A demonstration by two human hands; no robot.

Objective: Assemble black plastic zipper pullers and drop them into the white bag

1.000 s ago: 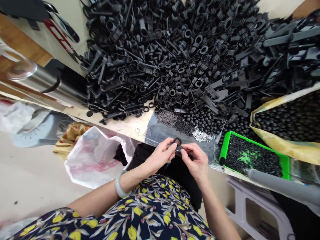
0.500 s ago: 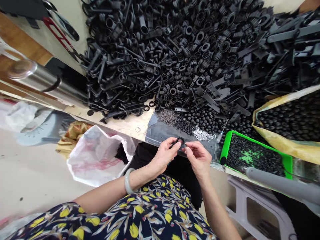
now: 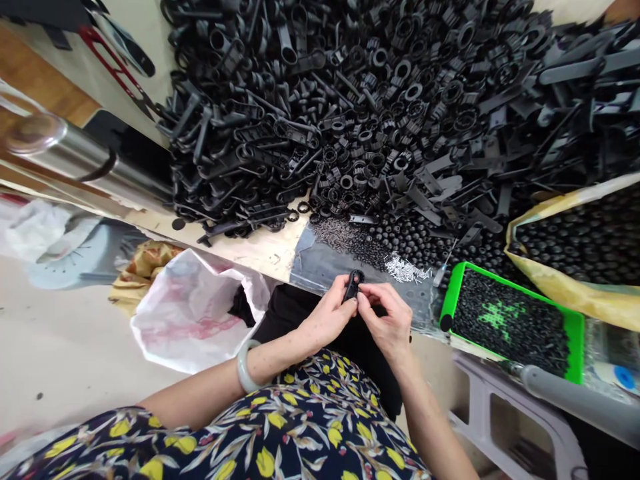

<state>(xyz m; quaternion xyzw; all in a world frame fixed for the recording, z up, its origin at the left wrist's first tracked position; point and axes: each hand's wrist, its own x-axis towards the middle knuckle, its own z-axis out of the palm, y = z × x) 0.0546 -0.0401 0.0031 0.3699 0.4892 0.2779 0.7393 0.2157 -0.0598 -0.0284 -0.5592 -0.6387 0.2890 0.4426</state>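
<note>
Between the fingers of my left hand [image 3: 327, 317] is a black plastic part [image 3: 354, 283] with a ringed end pointing up, held over the table's front edge. The fingertips of my right hand [image 3: 387, 317] are pinched together at the right side of that part; anything small between them is hidden. Just beyond my hands lie a pile of small silver pins [image 3: 406, 268], a heap of tiny brown pieces [image 3: 334, 233] and many round black beads [image 3: 395, 237].
Black plastic parts [image 3: 250, 120] are heaped across the table. To the right are a green tray [image 3: 576, 340], a yellow-edged bag [image 3: 555, 267] and a grey cylindrical tool [image 3: 575, 397]. At left are a steel flask [image 3: 75, 150] and a white bag [image 3: 185, 327].
The black part has turned more upright in my left hand. My right hand has moved slightly left, against it. The grey tool at the right has shifted rightward and down.
</note>
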